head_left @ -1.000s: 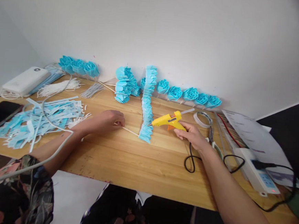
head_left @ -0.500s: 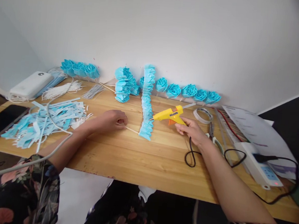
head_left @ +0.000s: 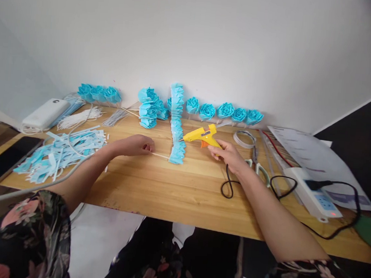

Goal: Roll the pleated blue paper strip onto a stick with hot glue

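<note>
My left hand (head_left: 138,145) is closed around the end of a thin pale stick (head_left: 160,155), which lies level just above or on the wooden table. The stick's other end meets the lower part of a long pleated blue strip (head_left: 176,119) that stretches away from me. My right hand (head_left: 225,155) grips a yellow glue gun (head_left: 201,134) by its handle, fingers around the orange trigger (head_left: 204,144). The gun's nozzle points left and reaches the strip a little above its near end; whether it touches cannot be told.
Blue paper-like roses (head_left: 225,111) line the wall. Cut blue and white strips (head_left: 64,153), a phone (head_left: 5,159) and a white power bank (head_left: 46,113) lie left. At right are scissors (head_left: 261,173), a tape roll (head_left: 245,139), a power strip (head_left: 316,194) and paper sheets (head_left: 312,159).
The glue gun's nozzle has moved slightly away from me along the strip, farther from its near end. The whole view has shifted a little. Both hands keep their holds.
</note>
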Motion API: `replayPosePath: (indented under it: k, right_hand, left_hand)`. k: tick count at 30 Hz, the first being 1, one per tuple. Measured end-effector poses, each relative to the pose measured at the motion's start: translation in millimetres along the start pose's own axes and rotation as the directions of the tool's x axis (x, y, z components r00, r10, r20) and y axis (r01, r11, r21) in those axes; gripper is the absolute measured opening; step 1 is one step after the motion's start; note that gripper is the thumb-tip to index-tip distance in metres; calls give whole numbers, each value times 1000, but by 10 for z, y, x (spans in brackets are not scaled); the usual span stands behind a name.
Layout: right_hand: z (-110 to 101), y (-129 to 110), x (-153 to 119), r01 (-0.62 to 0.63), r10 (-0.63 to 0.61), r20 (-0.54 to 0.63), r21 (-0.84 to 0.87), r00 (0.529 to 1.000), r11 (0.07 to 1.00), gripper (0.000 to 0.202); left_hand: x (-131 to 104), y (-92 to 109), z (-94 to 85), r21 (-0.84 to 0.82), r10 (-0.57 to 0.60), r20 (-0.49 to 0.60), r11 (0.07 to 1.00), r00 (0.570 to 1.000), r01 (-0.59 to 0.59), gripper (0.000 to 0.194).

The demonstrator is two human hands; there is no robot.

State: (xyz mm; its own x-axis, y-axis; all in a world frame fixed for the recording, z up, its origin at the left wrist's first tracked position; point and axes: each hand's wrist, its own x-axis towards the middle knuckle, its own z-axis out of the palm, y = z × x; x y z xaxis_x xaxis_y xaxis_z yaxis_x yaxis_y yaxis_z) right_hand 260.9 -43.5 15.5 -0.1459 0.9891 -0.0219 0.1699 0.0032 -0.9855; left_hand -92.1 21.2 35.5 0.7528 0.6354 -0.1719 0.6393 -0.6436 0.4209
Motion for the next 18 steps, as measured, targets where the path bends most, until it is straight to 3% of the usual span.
replayPosePath:
  k: [2,5,9,12,18]
  right_hand:
    - [-4,3,3,7,-6,-34,23,999,1000,36]
    - [-11,18,14,14,-11,-60,41,998,999,34]
    - [-13,42,29,26,-24,-54,42,998,999,33]
    - [-3,38,30,21,-20,-70,19,997,1000,34]
    - [-24,26,15,35,-36,-55,-21,998,999,32]
  left_hand:
    - [34,14,-27,-4,-44,-23,999,999,44,21]
    - [59,18,15,-73,-86,-173,995,981,75,22]
    - [26,-19,151,-94,-30,-328,996,944,0,21]
    - [0,-53,204,-65,59,-339,994,939,-85,20]
    - [-6,-80,186,-21,128,-307,990,943,-141,21]
